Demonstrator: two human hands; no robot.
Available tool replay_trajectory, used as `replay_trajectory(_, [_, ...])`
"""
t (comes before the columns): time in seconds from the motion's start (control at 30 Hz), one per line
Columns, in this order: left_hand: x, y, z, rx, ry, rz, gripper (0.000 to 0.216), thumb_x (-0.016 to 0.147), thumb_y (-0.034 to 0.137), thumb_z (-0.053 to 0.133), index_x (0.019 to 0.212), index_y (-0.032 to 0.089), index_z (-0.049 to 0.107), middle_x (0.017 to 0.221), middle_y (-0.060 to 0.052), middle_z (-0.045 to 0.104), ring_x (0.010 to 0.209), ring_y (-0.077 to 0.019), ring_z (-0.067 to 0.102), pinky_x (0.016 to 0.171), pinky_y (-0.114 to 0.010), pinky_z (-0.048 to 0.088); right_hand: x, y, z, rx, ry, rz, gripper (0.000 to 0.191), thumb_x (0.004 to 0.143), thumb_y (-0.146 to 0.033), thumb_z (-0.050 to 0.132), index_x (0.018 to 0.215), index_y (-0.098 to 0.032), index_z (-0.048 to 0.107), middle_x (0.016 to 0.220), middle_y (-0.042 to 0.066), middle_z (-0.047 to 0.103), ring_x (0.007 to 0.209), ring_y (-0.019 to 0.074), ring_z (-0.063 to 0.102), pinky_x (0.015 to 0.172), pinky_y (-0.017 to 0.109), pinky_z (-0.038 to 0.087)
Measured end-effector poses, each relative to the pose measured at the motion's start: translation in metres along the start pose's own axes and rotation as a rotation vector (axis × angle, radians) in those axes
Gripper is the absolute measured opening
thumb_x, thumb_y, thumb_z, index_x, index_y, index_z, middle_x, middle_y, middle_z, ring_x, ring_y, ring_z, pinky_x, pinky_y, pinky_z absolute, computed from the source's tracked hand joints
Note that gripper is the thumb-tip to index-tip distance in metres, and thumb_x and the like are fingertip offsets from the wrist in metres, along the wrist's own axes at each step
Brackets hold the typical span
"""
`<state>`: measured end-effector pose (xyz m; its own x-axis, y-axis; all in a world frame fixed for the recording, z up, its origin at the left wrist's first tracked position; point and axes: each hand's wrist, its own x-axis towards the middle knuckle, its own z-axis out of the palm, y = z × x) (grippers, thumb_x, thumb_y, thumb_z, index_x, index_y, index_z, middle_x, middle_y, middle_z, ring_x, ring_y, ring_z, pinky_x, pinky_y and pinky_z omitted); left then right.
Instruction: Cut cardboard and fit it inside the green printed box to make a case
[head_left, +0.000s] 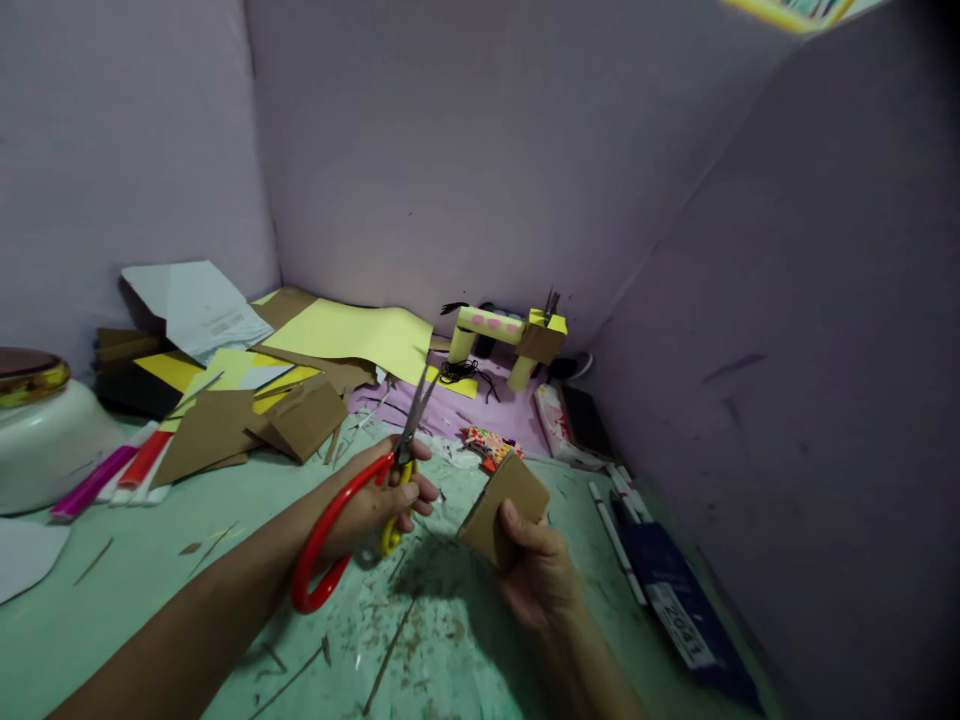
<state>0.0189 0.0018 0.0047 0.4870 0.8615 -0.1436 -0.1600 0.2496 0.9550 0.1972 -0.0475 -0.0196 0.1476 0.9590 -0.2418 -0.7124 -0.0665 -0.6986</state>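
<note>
My left hand (375, 512) is closed around a pair of scissors (406, 447) with one red and one yellow handle. The blades point up and away from me, slightly apart. In my right hand (544, 575) is a small brown cardboard piece (491, 505), pinched with the thumb on its face. The scissors and the cardboard are apart. Behind them stands a figure of yellow paper tubes (487, 322) with pink spots, and a brown cardboard block (540, 342) is at its right end. Black string (461, 372) lies tangled beside it.
Yellow sheets (352, 330) and cardboard scraps (304, 415) pile up at the left back. A white rounded object (52, 450) stands far left. Markers (619, 545) and a dark blue packet (675, 600) lie right, near the wall. Thin scraps litter the green tabletop (330, 660).
</note>
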Motion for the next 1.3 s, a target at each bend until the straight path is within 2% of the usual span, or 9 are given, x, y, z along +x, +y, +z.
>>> replay_trajectory(0.13, [-0.005,0.014,0.0,-0.139,0.044,-0.006,0.026,0.076,0.029,0.06,0.096,0.019,0.048,0.077,-0.002,0.065,0.065,-0.0146,0.06,0.063,-0.03,0.047,0.002,0.001,-0.005,0.011,-0.042,-0.016,0.052,0.05,-0.019,0.082,0.1,-0.022,0.067,0.074,0.001,0.074,0.065,0.0225,0.068,0.065,0.035,0.055])
replay_trajectory(0.27, [-0.005,0.013,0.001,0.034,0.116,0.111,0.026,0.076,0.028,0.061,0.095,0.019,0.046,0.071,0.001,0.061,0.058,-0.0124,0.055,0.057,-0.027,0.045,0.003,0.004,-0.01,-0.021,-0.117,0.005,0.051,0.055,-0.021,0.081,0.104,-0.022,0.066,0.08,0.002,0.075,0.064,0.0224,0.068,0.065,0.036,0.054])
replay_trajectory(0.37, [-0.005,0.009,0.007,0.152,0.086,0.173,0.025,0.074,0.027,0.06,0.092,0.019,0.046,0.067,0.003,0.058,0.054,-0.0116,0.053,0.053,-0.026,0.042,0.003,0.005,-0.01,-0.049,-0.129,-0.007,0.054,0.056,-0.022,0.08,0.107,-0.022,0.065,0.078,0.002,0.074,0.063,0.0222,0.068,0.065,0.036,0.054])
replay_trajectory(0.5, [-0.006,0.005,0.016,0.182,0.034,0.18,0.025,0.071,0.028,0.06,0.09,0.019,0.046,0.067,0.004,0.054,0.055,-0.0116,0.051,0.054,-0.026,0.042,0.001,0.007,-0.007,-0.076,-0.139,-0.002,0.054,0.056,-0.023,0.08,0.107,-0.021,0.064,0.076,0.003,0.073,0.062,0.0226,0.067,0.068,0.038,0.054])
replay_trajectory(0.7, [-0.007,0.001,0.025,0.218,0.051,0.181,0.024,0.066,0.024,0.061,0.085,0.02,0.047,0.064,0.006,0.048,0.056,-0.0102,0.043,0.054,-0.024,0.037,-0.003,0.012,-0.002,-0.156,-0.195,-0.009,0.041,0.056,-0.025,0.081,0.093,-0.015,0.067,0.074,0.006,0.072,0.064,0.022,0.066,0.064,0.035,0.053])
replay_trajectory(0.93, [-0.004,-0.003,0.023,0.231,0.023,0.213,0.023,0.063,0.024,0.062,0.081,0.021,0.047,0.064,0.007,0.046,0.058,-0.0106,0.043,0.055,-0.023,0.036,-0.007,0.015,0.004,-0.203,-0.247,0.016,0.045,0.056,-0.026,0.081,0.096,-0.01,0.067,0.078,0.01,0.072,0.066,0.0224,0.067,0.063,0.032,0.053])
replay_trajectory(1.07, [-0.001,-0.006,0.021,0.189,0.034,0.164,0.024,0.07,0.031,0.058,0.088,0.02,0.046,0.066,0.005,0.048,0.057,-0.0117,0.049,0.057,-0.025,0.041,-0.006,0.013,0.004,-0.186,-0.275,0.051,0.045,0.057,-0.026,0.08,0.097,-0.009,0.067,0.079,0.012,0.073,0.069,0.0239,0.068,0.066,0.035,0.054])
replay_trajectory(1.17, [0.0,-0.002,0.016,0.347,0.133,0.081,0.029,0.075,0.04,0.053,0.095,0.019,0.045,0.066,0.003,0.051,0.057,-0.0155,0.054,0.057,-0.028,0.043,-0.001,0.012,-0.001,-0.205,-0.242,0.029,0.048,0.057,-0.028,0.081,0.098,-0.009,0.066,0.081,0.013,0.072,0.071,0.025,0.068,0.067,0.037,0.054])
replay_trajectory(1.3, [0.001,0.009,0.004,0.967,0.374,0.019,0.037,0.075,0.038,0.056,0.105,0.019,0.048,0.076,-0.005,0.06,0.073,-0.0264,0.059,0.064,-0.035,0.042,0.003,0.011,-0.005,-0.233,-0.1,-0.038,0.049,0.057,-0.027,0.082,0.101,-0.014,0.064,0.084,0.009,0.072,0.071,0.0231,0.067,0.063,0.035,0.053])
